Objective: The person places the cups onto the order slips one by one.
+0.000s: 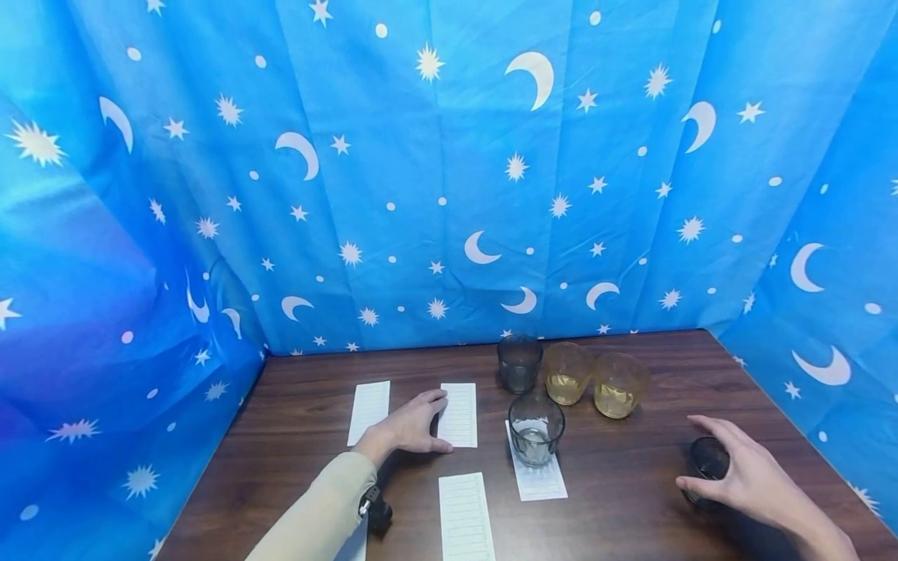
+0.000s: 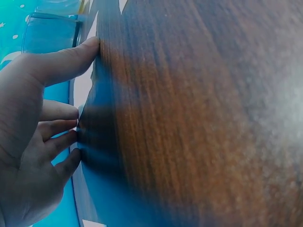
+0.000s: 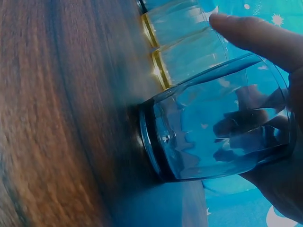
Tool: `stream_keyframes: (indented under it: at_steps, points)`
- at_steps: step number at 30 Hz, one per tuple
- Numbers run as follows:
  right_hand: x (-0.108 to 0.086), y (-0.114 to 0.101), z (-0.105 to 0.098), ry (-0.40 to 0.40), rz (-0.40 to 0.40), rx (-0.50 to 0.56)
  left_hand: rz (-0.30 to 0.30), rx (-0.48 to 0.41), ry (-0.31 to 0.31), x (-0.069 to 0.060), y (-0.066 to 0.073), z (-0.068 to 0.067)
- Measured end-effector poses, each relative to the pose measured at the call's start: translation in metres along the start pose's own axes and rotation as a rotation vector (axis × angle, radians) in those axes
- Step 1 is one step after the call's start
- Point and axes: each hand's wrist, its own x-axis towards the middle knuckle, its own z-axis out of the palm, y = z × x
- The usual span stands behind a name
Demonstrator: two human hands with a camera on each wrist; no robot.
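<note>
My left hand (image 1: 410,425) rests at the left edge of a printed paper slip (image 1: 459,417), thumb and fingers spread, fingertips down at the table surface. At the right, my right hand (image 1: 754,471) is spread around a dark grey glass (image 3: 203,132) that stands upright on the table. In the right wrist view the thumb (image 3: 255,35) is apart from the glass, and other fingers show through its wall; whether they touch it cannot be seen. Another grey glass (image 1: 536,436) stands on a paper slip (image 1: 540,481) between the hands.
Behind stand a dark grey glass (image 1: 520,366) and two amber-tinted glasses, one (image 1: 568,374) beside the other (image 1: 620,387). More paper slips lie at the left (image 1: 369,413) and front (image 1: 466,514). A blue patterned curtain (image 1: 393,195) encloses the wooden table (image 1: 596,506).
</note>
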Motion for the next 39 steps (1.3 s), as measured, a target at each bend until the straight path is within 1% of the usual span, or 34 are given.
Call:
stream_keyframes:
  at_steps: [3, 9, 12, 17, 20, 24, 26, 31, 39]
  points:
    - [0.001, 0.000, -0.002, -0.003, 0.005, -0.001, -0.004, -0.001, 0.004, 0.000, 0.000, 0.000]
    - [0.004, -0.002, -0.005, -0.070, 0.054, -0.012, -0.027, -0.011, -0.008, -0.001, 0.000, 0.000]
    - [0.004, -0.005, -0.005, -0.070, 0.056, -0.020, -0.036, -0.019, -0.016, -0.003, 0.001, 0.001]
    - [0.010, -0.010, -0.006, -0.045, 0.044, -0.008, -0.043, -0.028, -0.024, -0.004, 0.002, 0.000]
    - [0.016, -0.015, -0.007, -0.014, 0.021, -0.003, -0.046, -0.031, -0.024, -0.005, 0.002, -0.001]
    - [0.026, -0.021, -0.011, 0.061, -0.045, -0.014, -0.038, -0.028, -0.019, -0.005, 0.002, -0.003]
    - [0.030, -0.025, -0.013, 0.086, -0.069, -0.016, -0.033, -0.030, -0.014, -0.004, 0.002, -0.003]
    - [0.041, -0.034, -0.018, 0.101, -0.108, -0.008, -0.033, -0.031, -0.016, -0.004, 0.004, -0.003]
    - [0.060, -0.050, -0.024, 0.121, -0.167, -0.031, -0.032, -0.026, -0.015, -0.003, 0.004, -0.004]
